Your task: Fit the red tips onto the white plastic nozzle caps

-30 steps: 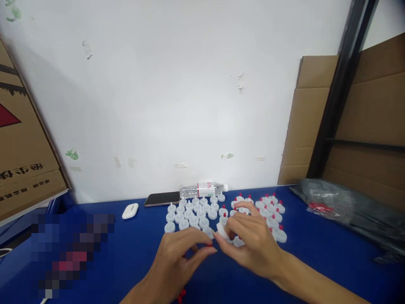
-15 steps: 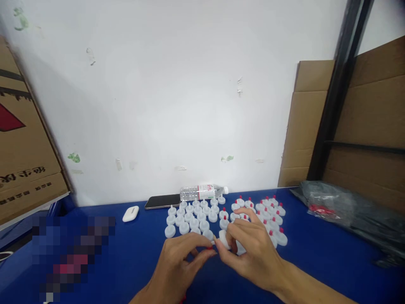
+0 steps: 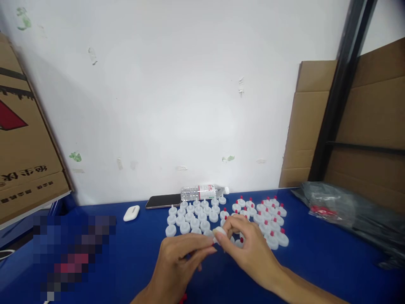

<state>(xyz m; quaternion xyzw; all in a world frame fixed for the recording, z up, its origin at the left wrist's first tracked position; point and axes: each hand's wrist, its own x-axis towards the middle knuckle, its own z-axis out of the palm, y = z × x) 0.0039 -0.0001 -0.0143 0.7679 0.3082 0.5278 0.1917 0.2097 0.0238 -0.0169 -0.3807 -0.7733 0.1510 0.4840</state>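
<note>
Right hand (image 3: pixel 251 245) holds a white cap (image 3: pixel 222 230) — left hand (image 3: pixel 177 257) at its tip.

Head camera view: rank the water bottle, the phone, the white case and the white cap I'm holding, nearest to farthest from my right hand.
From your right hand:
1. White cap: at its fingertips.
2. Water bottle: on its side by the wall.
3. Phone: just left of the bottle.
4. White case: farther left.

Bright wall (image 3: pixel 164 93) — shadow (image 3: pixel 44 93) left, pixelated patch (image 3: pixel 74 257) below.
</note>
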